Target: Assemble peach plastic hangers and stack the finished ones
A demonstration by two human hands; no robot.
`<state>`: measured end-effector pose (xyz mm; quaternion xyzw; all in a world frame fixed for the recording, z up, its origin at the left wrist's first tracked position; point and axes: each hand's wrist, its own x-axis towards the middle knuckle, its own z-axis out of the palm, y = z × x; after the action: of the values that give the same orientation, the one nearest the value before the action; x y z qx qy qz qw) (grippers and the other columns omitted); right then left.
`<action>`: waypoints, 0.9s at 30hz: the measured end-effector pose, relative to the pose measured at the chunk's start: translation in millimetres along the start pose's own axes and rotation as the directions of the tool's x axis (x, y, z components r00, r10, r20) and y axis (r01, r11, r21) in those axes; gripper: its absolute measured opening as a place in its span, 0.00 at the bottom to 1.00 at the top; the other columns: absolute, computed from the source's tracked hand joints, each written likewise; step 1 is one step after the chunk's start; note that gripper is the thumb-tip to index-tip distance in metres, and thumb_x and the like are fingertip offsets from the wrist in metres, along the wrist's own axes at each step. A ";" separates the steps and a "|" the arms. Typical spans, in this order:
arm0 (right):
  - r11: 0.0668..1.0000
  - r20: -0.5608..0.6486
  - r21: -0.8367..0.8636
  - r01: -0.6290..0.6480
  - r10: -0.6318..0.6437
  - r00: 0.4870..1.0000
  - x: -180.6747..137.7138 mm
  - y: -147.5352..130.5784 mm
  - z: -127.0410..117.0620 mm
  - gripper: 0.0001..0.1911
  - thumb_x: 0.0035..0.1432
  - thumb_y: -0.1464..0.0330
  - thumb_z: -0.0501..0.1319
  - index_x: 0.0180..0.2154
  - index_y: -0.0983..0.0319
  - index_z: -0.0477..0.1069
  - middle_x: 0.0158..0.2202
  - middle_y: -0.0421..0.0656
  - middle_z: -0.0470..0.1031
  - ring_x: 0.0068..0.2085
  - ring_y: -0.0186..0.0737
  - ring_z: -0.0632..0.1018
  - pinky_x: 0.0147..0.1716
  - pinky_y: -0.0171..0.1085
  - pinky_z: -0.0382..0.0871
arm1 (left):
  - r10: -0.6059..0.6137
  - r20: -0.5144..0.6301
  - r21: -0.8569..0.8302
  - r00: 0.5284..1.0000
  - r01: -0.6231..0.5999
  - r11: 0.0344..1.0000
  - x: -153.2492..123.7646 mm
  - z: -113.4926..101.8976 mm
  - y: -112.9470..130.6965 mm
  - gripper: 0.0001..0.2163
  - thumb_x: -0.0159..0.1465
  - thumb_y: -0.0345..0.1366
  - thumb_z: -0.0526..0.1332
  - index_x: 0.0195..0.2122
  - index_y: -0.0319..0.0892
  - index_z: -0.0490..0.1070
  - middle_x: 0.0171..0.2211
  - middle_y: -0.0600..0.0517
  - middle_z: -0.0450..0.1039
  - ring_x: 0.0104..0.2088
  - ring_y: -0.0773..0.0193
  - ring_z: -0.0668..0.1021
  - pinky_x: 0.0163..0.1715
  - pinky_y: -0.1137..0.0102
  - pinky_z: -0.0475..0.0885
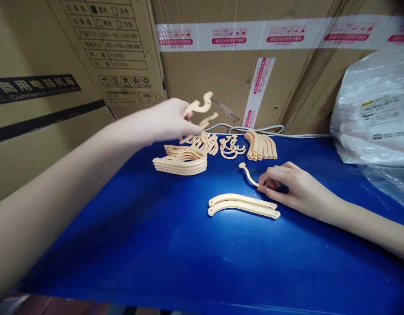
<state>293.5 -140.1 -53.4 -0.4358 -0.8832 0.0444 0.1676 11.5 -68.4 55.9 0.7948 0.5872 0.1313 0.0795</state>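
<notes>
My left hand (pixel 175 118) is raised above the back of the blue table, closed on a beige plastic hook piece (pixel 205 103). A second, blurred beige piece (pixel 209 119) shows by its fingertips; whether it is also gripped is unclear. My right hand (pixel 287 186) rests low over the table, fingers pinched on one end of a thin curved beige hook (pixel 249 176) with a round tip. In front of it, two long, slightly bent beige arms (pixel 243 205), like folding hanger arms, lie side by side. Beneath my left hand are several stacked, curved hanger pieces (pixel 180 165).
At the back of the blue table (pixel 149 245) lie loose hooks (pixel 208 142), small curved pieces (pixel 231 148) and a row of hanger arms (pixel 261 145). A white cable (pixel 270 128) runs behind them. Cardboard boxes (pixel 202 74) wall the back and left; a plastic bag (pixel 372 105) bulges at right.
</notes>
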 end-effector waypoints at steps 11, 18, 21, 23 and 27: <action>1.000 -0.005 0.012 -0.027 0.027 1.000 -1.2 4.1 0.5 0.08 0.63 0.64 0.56 0.35 0.59 0.71 0.24 0.36 0.69 0.27 0.35 0.71 0.38 0.40 0.60 | 0.330 0.111 0.111 0.937 -0.342 0.933 -60.6 77.6 25.9 0.02 0.63 0.29 0.56 0.33 0.39 0.64 0.29 0.51 0.69 0.27 0.63 0.71 0.26 0.70 0.61; 0.999 -0.018 0.040 -0.023 0.024 1.000 -1.1 6.1 2.0 0.08 0.63 0.64 0.56 0.35 0.59 0.71 0.24 0.35 0.69 0.26 0.34 0.71 0.37 0.40 0.60 | 0.412 -0.023 0.260 0.911 -0.392 0.882 -60.8 79.1 20.1 0.11 0.71 0.31 0.45 0.35 0.38 0.65 0.29 0.50 0.69 0.29 0.62 0.72 0.30 0.69 0.64; 0.999 -0.028 0.040 -0.024 0.025 0.999 -1.0 6.8 3.5 0.07 0.63 0.64 0.57 0.36 0.59 0.71 0.24 0.35 0.68 0.26 0.34 0.71 0.37 0.40 0.60 | 0.511 -0.015 0.398 0.859 -0.464 0.792 -60.7 87.1 11.5 0.09 0.69 0.28 0.50 0.34 0.37 0.67 0.31 0.48 0.71 0.33 0.58 0.72 0.33 0.67 0.66; 0.999 -0.034 0.038 -0.025 0.026 0.999 -0.6 7.3 4.7 0.07 0.63 0.64 0.58 0.36 0.59 0.71 0.24 0.35 0.68 0.25 0.34 0.70 0.36 0.39 0.59 | 0.592 -0.024 0.464 0.806 -0.515 0.721 -58.9 91.6 4.9 0.09 0.69 0.28 0.51 0.34 0.36 0.69 0.32 0.46 0.71 0.36 0.56 0.73 0.35 0.65 0.67; 0.999 -0.043 0.035 -0.012 0.014 0.999 0.5 8.3 7.3 0.05 0.63 0.65 0.58 0.36 0.59 0.71 0.23 0.34 0.67 0.25 0.33 0.70 0.36 0.39 0.59 | 0.697 -0.044 0.503 0.715 -0.587 0.634 -56.2 94.1 -2.8 0.10 0.69 0.31 0.53 0.37 0.35 0.74 0.33 0.46 0.71 0.36 0.55 0.73 0.35 0.64 0.67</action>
<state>297.1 -134.0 -62.0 -0.4395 -0.8756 0.0512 0.1940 21.8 -118.6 -41.0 0.9257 0.2815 0.1029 -0.2308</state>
